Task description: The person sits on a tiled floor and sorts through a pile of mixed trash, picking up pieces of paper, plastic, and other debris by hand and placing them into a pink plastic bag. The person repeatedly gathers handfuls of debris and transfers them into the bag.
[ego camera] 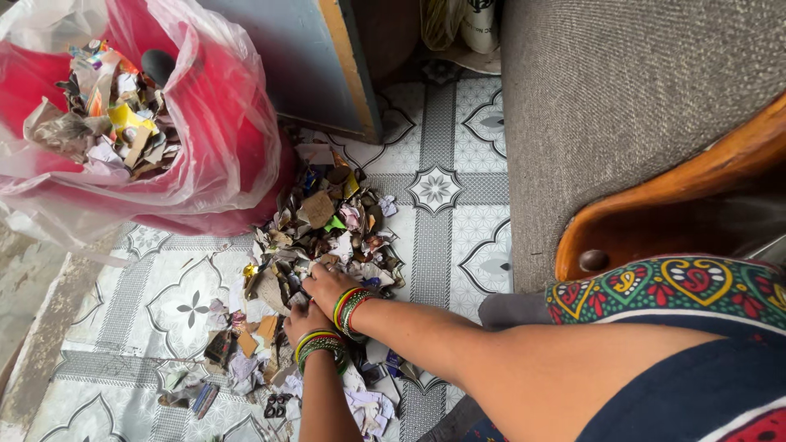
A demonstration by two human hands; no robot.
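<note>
Down on the patterned floor [442,245], both hands are pressed into a heap of paper scraps [327,237]. The right hand [326,285] is laid on the scraps with fingers bent and close together; whether something is pinched cannot be told. The left hand [304,322] is placed just beside it, fingers curled on torn pieces. Coloured bangles [350,309] are worn on both wrists. Beyond the heap, a red plastic bag [213,139] filled with similar scraps is seen.

My head camera is looking steeply down from close above, facing the patterned floor [446,237] ahead of my forearms; no second view.
</note>
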